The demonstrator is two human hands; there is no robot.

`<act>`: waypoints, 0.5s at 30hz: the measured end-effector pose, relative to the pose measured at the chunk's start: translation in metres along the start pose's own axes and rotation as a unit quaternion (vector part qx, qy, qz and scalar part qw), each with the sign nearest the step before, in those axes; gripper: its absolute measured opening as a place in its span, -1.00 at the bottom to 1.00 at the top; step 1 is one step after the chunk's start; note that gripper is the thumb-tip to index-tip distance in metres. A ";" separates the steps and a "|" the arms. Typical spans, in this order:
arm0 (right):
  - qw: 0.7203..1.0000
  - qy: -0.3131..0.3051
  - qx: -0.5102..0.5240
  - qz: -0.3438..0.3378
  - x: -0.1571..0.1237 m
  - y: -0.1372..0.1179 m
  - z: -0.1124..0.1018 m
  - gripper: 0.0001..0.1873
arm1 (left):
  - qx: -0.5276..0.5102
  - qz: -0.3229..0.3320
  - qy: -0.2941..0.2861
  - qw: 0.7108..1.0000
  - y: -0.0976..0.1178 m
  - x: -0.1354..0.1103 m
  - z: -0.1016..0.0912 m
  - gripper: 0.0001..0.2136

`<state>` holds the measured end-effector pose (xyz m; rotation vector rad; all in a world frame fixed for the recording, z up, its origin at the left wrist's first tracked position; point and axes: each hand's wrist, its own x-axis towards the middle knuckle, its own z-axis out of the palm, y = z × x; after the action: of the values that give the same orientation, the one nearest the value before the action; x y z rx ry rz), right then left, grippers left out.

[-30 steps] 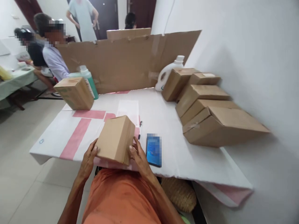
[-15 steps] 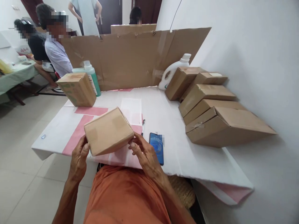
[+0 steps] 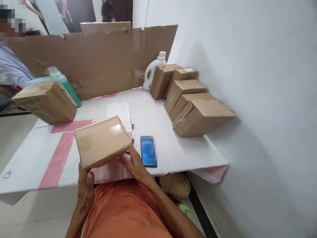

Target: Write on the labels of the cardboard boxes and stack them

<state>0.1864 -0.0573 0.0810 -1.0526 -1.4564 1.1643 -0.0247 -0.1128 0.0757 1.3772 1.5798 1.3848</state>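
Note:
A closed cardboard box [image 3: 102,142] is held between my two hands, tilted, over the near edge of the table. My left hand [image 3: 86,183] grips its lower left corner, with the thumb in front and the other fingers partly hidden behind the box. At the lower right corner, my right hand [image 3: 132,163] supports it, its fingers partly under the box. Just right of that hand lies a phone [image 3: 148,150] with a lit screen. A pen [image 3: 133,134] rests beside the box, near a white sheet of paper [image 3: 121,110].
Several cardboard boxes [image 3: 189,110] stand in a row along the right wall. Another box [image 3: 47,102] and a green bottle [image 3: 68,89] are at left. Behind are a white jug [image 3: 155,67] and a cardboard partition [image 3: 104,62]. A person's sleeve [image 3: 15,66] shows beyond it.
My view has swung to the right, so the table contents appear further left. The box remains in both hands, and its upper face has turned so that shiny tape now shows.

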 end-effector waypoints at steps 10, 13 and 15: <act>0.924 0.364 -0.116 0.014 -0.095 -0.005 -0.186 -0.50 | -0.083 0.156 -0.412 0.894 0.079 0.005 0.166 -0.20; 0.898 0.423 -0.124 -0.005 -0.126 0.000 -0.232 -0.51 | -0.089 0.146 -0.498 0.850 0.082 -0.009 0.227 -0.13; 0.884 0.455 -0.105 -0.011 -0.133 0.009 -0.254 -0.49 | -0.086 0.148 -0.519 0.838 0.083 -0.016 0.263 -0.07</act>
<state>0.4588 -0.1452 0.0723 -1.4566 -0.8259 0.3580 0.2452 -0.0555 0.0834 1.8348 0.5192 0.6328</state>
